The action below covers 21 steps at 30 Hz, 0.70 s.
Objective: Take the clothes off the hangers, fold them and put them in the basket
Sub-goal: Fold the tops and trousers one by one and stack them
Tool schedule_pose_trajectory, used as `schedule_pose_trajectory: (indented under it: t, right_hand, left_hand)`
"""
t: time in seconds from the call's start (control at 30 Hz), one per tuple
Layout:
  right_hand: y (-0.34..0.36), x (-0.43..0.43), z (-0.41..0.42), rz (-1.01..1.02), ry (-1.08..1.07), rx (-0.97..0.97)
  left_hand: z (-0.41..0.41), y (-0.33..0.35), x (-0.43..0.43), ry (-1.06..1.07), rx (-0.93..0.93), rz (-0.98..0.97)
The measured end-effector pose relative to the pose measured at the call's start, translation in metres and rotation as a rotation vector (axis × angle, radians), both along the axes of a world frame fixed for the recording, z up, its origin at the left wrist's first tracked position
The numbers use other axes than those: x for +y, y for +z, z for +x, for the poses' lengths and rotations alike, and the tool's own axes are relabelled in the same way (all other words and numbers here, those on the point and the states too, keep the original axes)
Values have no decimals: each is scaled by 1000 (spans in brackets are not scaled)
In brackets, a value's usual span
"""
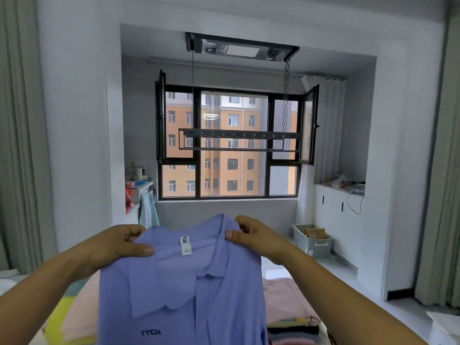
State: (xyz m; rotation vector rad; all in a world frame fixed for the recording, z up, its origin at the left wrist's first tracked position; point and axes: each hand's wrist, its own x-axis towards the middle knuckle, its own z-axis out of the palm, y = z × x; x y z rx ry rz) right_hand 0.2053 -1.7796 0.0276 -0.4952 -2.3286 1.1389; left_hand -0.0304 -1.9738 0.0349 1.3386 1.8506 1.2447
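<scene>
The shirt [179, 295] bears dark chest lettering, seemingly mirrored, roughly "ICTI". Its white neck tag [185, 245] shows a similar logo and "L".

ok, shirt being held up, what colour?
Light blue-purple shirt, dark chest lettering, white neck label; head view shows it.
</scene>
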Motion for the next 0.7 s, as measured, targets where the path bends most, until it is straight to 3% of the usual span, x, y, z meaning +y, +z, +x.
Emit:
schedule_pose_trajectory:
  t: [0.23,0.37,0.5,0.7]
  right_hand:
    - [15,25,26,63,23,-43]
    - [8,36,37,104,25,-25]
    - [-8,52,47,184,34,17]
    - [-48,66,48,210,79,-39]
  left_hand:
    - [31,8,11,19,12,-19]
    - [42,-6,11,7,-13,-146]
    - [47,-47,2,107,90,-325]
    - [80,-94,-9,378,24,-12]
